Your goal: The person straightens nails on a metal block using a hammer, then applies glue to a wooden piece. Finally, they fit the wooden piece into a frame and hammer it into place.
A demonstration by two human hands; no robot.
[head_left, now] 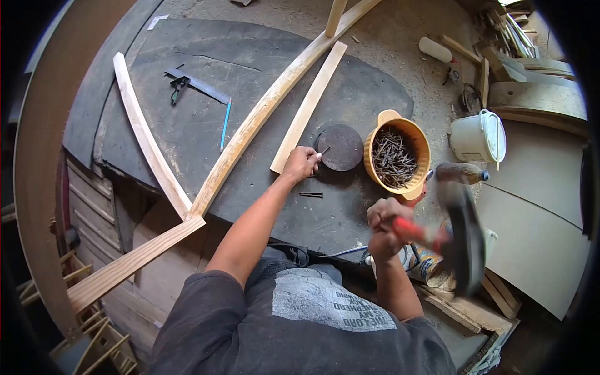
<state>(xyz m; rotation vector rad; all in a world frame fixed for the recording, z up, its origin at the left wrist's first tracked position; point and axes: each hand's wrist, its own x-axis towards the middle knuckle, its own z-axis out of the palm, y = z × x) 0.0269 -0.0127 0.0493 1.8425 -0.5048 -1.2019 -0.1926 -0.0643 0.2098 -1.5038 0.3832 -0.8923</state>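
My left hand [301, 164] is closed in a pinch on a nail [325, 150], held at the left edge of a dark round block [339, 147]. In my right hand [386, 229] is the red handle of a hammer [462, 240], raised off to the right; its dark head is smeared by motion. A few loose nails [311, 195] lie on the bench just below my left hand. Right of the round block stands a yellow bowl [422, 145] full of nails. A straight wooden strip [310, 106] lies beside my left hand, its near end close to my fingers.
Curved wooden pieces [262, 112] meet at a joint on the left of the dark bench [187, 131]. Near them lie a combination square [200, 86] and a blue pencil [225, 125]. A white bucket [472, 137] and a plastic bottle [459, 173] stand on the right.
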